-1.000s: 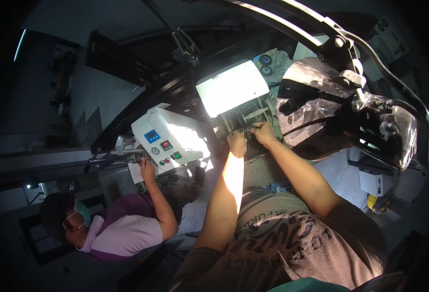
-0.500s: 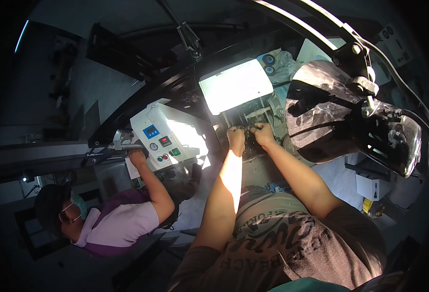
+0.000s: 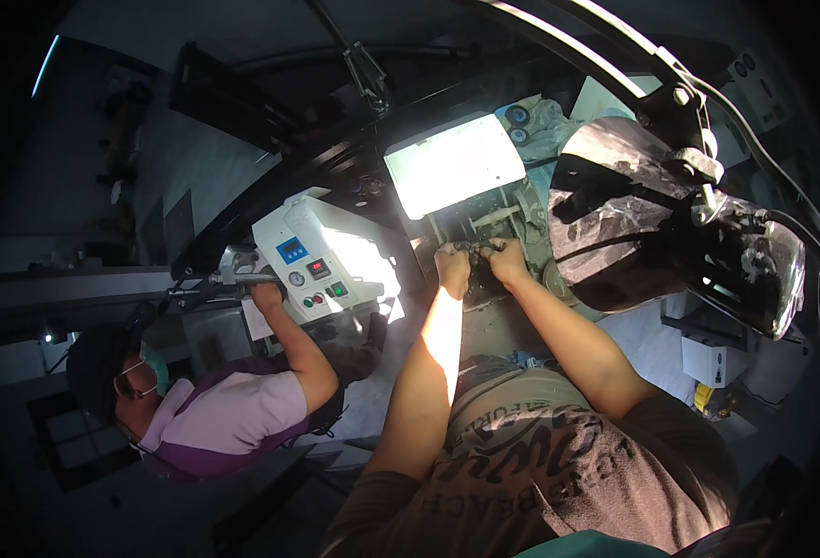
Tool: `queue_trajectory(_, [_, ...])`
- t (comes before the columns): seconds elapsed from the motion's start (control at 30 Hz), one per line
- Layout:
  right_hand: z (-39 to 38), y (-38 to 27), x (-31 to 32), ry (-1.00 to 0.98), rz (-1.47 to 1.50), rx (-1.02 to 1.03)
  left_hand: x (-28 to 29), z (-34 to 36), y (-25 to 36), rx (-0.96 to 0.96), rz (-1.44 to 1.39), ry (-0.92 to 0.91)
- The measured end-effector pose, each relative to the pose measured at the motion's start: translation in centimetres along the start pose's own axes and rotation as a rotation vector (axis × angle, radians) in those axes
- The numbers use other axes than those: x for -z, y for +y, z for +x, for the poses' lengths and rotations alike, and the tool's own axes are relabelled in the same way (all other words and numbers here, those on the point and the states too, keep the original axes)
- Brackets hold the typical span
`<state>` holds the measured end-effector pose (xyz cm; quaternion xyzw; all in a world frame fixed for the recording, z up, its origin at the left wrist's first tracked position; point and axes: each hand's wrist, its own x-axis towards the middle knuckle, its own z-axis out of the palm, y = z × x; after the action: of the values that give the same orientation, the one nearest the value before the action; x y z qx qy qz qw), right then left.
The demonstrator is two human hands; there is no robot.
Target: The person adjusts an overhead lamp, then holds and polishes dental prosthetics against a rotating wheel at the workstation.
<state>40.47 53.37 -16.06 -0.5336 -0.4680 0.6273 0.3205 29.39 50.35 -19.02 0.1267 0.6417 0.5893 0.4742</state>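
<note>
My left hand point(image 3: 453, 264) and my right hand point(image 3: 506, 258) are side by side, closed, at the front of a machine. A small dark piece point(image 3: 473, 249) shows between the fingertips; its kind cannot be made out. Just beyond the hands lies the machine's dusty working opening point(image 3: 493, 219), with pale bars across it. Over that opening sits a brightly lit white cover panel point(image 3: 456, 167). Both forearms reach up from the lower edge, the left one partly in strong light.
To the left stands a white control box point(image 3: 312, 265) with small displays and buttons. A masked co-worker point(image 3: 233, 409) has one hand on a metal fixture point(image 3: 242, 270) beside it. At right hangs a large dusty black hood point(image 3: 614, 214) on a jointed arm. Plastic bags point(image 3: 545, 130) lie behind the cover.
My hands stay nearly in place at the machine, still closed. The co-worker's head and upper body have shifted slightly. The whole view has moved a little.
</note>
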Motion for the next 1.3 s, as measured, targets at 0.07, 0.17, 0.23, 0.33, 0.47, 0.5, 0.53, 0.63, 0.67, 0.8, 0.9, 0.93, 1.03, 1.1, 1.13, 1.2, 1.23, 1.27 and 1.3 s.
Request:
queue_trajectory(0.07, [-0.1,0.2,0.3,0.007,0.007,0.012,-0.3,-0.4,-0.1,-0.04,-0.025,-0.028])
queue_trajectory(0.17, [0.1,0.8,0.7,0.023,-0.036,0.028,-0.6,-0.9,-0.1,-0.085,-0.043,-0.057])
queue_trajectory(0.23, [0.1,0.9,0.8,0.013,-0.04,0.009,-0.6,-0.9,-0.3,-0.092,-0.036,-0.057])
queue_trajectory(0.33, [0.1,0.8,0.3,0.008,-0.013,0.029,0.1,-0.2,-0.6,-0.074,-0.006,-0.041])
queue_trajectory(0.47, [0.3,1.3,0.4,0.044,-0.043,0.044,-0.3,-0.4,-0.5,-0.095,-0.021,-0.045])
queue_trajectory(0.5, [0.4,1.5,0.7,0.04,-0.039,0.033,-0.7,-0.8,-0.3,-0.075,-0.034,-0.052])
queue_trajectory(0.53, [0.3,1.3,0.6,0.025,-0.032,0.028,-0.5,-0.7,-0.2,-0.079,-0.034,-0.048])
queue_trajectory(0.63, [0.0,0.8,0.4,0.009,-0.031,0.028,-0.3,-0.5,-0.2,-0.086,-0.011,-0.045])
queue_trajectory(0.67, [-0.1,0.7,0.4,0.007,-0.031,0.029,-0.2,-0.6,-0.2,-0.093,0.002,-0.046])
queue_trajectory(0.8, [-0.3,0.6,0.7,0.026,-0.029,0.038,-0.6,-0.9,-0.1,-0.124,0.046,-0.034])
queue_trajectory(0.9, [-0.4,0.1,0.2,0.021,-0.021,0.051,0.2,-0.3,-0.3,-0.116,0.042,-0.055])
queue_trajectory(0.93, [-0.4,0.3,0.4,0.03,-0.025,0.054,0.0,-0.6,-0.1,-0.113,0.042,-0.058])
queue_trajectory(1.03, [-0.4,0.4,0.7,0.025,-0.025,0.032,-0.6,-1.2,0.3,-0.062,0.004,-0.047])
queue_trajectory(1.1, [-0.4,0.3,0.6,0.018,0.0,0.021,-0.5,-1.2,0.6,-0.041,0.013,-0.04])
queue_trajectory(1.13, [-0.4,0.3,0.5,0.008,0.023,0.012,-0.4,-1.1,0.6,-0.043,0.013,-0.037])
queue_trajectory(1.2, [-0.4,0.2,0.1,0.009,0.021,0.017,-0.1,-0.9,0.5,-0.102,0.025,-0.014])
queue_trajectory(1.23, [-0.2,0.5,0.2,0.022,0.016,0.016,-0.4,-1.1,0.8,-0.097,0.025,-0.017])
queue_trajectory(1.27, [0.0,0.7,0.3,0.026,0.015,0.012,-0.7,-1.3,1.1,-0.065,0.043,-0.007])
queue_trajectory(1.3, [0.2,1.0,0.5,0.028,0.024,0.002,-1.0,-1.5,1.4,-0.032,0.061,0.003])
